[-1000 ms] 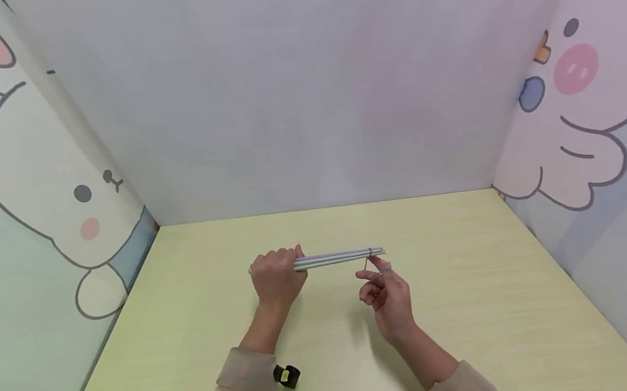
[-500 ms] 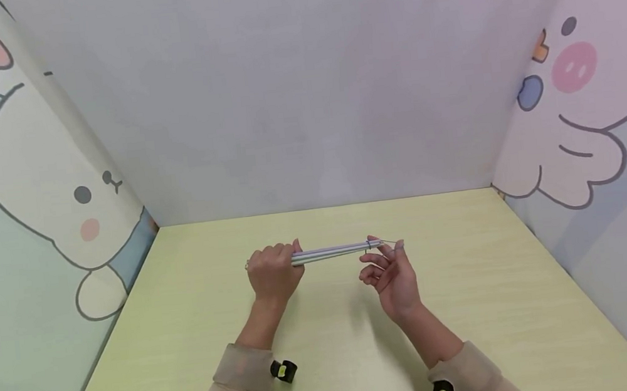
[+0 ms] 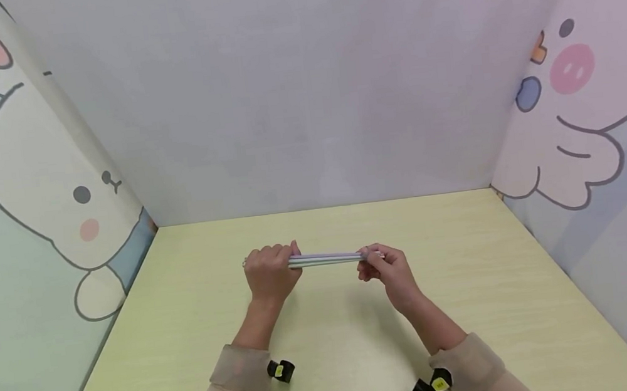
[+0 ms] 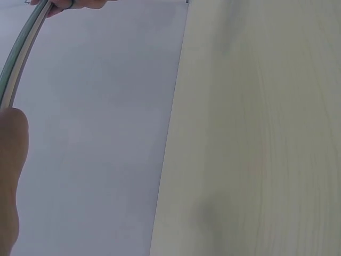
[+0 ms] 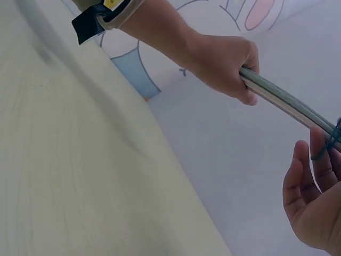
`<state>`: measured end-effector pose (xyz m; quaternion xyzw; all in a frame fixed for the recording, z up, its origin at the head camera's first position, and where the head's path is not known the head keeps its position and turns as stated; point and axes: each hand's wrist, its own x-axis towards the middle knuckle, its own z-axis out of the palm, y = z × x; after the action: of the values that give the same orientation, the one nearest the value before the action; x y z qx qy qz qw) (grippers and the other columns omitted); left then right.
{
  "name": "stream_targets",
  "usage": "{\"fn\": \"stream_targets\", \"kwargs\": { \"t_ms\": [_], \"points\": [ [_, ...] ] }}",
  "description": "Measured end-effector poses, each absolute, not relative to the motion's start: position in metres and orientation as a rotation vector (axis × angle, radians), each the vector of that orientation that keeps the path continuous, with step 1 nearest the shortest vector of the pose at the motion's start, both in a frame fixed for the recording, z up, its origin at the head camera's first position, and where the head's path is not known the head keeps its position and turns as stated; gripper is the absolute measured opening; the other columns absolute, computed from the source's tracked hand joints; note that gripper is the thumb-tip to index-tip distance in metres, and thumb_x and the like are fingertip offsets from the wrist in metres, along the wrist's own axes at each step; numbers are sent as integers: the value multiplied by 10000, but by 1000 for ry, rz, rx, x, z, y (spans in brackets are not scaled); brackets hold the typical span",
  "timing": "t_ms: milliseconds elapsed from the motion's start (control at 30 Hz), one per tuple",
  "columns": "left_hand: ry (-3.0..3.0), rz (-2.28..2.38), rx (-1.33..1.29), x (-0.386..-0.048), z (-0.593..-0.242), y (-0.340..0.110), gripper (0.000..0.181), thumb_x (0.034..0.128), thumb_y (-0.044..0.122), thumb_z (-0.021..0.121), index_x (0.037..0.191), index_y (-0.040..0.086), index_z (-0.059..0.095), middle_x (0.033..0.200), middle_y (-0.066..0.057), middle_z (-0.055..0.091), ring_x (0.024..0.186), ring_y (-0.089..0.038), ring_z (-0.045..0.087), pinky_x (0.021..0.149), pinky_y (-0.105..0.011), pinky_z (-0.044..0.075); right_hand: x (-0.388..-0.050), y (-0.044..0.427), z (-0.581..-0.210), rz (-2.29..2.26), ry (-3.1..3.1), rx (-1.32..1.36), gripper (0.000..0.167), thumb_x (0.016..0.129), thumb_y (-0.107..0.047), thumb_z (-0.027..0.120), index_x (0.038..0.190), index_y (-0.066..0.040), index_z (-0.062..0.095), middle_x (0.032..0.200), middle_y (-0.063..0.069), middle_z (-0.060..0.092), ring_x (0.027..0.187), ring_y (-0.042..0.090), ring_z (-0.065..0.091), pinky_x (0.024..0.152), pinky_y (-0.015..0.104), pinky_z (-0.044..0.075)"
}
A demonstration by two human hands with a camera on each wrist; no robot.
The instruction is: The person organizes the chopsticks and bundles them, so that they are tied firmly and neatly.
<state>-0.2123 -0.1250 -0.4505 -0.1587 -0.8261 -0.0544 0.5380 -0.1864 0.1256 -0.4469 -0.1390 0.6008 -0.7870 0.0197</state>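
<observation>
A bundle of thin, pale sticks (image 3: pixel 325 258) is held roughly level above the table. My left hand (image 3: pixel 270 275) is wrapped round its left part, with a short end showing past the fist. At the right end, my right hand (image 3: pixel 391 273) pinches the bundle between thumb and fingers. The right wrist view shows a dark teal band (image 5: pixel 333 140) looped at the sticks (image 5: pixel 287 101) beside the right fingers (image 5: pixel 322 160). In the left wrist view the sticks (image 4: pixel 24 53) run up to the right hand (image 4: pixel 80 3). How the band winds round is partly hidden.
The pale yellow table (image 3: pixel 189 321) lies beneath both hands. A plain grey wall (image 3: pixel 304 95) stands behind it, with cartoon-printed panels at left (image 3: pixel 36 203) and right (image 3: pixel 584 125). Black devices with yellow marks sit at both sleeve cuffs.
My right hand has gone from drawing a thin strand out past the stick ends to closing thumb and fingers on that end. The left hand keeps its grip, shifted slightly left.
</observation>
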Motion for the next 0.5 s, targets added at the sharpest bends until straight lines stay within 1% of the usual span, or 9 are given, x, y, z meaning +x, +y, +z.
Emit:
{"fn": "stream_targets", "kwargs": {
  "t_ms": [67, 133, 233, 333, 400, 500],
  "points": [
    [-1962, -132, -370, -213, -451, -126, 334, 855, 177, 620, 539, 93, 556, 476, -22, 542, 374, -182, 393, 409, -323, 299, -187, 127, -449, -2402, 1883, -500, 288, 1038, -134, 552, 983, 142, 615, 722, 16, 649, 631, 120, 617, 623, 254, 520],
    [-1957, -134, -370, -214, -451, -127, 342, 860, 180, 609, 534, 95, 547, 473, -22, 541, 373, -180, 389, 410, -325, 297, -188, 128, -451, -2370, 1890, -582, 340, 1052, -132, 512, 1013, 203, 560, 735, 7, 655, 635, 122, 624, 615, 251, 509],
    [-1951, -133, -370, -215, -451, -127, 353, 862, 189, 592, 525, 106, 529, 469, -14, 541, 373, -168, 374, 409, -319, 294, -189, 131, -453, -2341, 1882, -719, 349, 1060, -116, 454, 1011, 226, 506, 754, 4, 664, 642, 140, 640, 618, 256, 507],
    [-1943, -133, -378, -215, -451, -126, 351, 856, 186, 597, 521, 112, 519, 462, -8, 533, 370, -159, 362, 404, -316, 293, -190, 132, -455, -2349, 1830, -821, 295, 1057, -108, 434, 980, 171, 484, 764, 11, 670, 655, 152, 654, 644, 265, 523],
    [-1942, -136, -374, -215, -451, -126, 346, 850, 182, 604, 521, 113, 519, 465, -8, 539, 371, -155, 359, 404, -312, 289, -190, 133, -458, -2364, 1791, -857, 213, 1054, -98, 430, 977, 92, 483, 777, 15, 672, 667, 150, 662, 668, 271, 541],
    [-1930, -144, -350, -214, -452, -126, 339, 836, 173, 618, 520, 105, 520, 462, -14, 532, 372, -156, 340, 401, -306, 262, -191, 133, -463, -2388, 1750, -864, 72, 1053, -83, 423, 1027, -39, 474, 815, 16, 676, 685, 132, 672, 692, 281, 559]
  ]
}}
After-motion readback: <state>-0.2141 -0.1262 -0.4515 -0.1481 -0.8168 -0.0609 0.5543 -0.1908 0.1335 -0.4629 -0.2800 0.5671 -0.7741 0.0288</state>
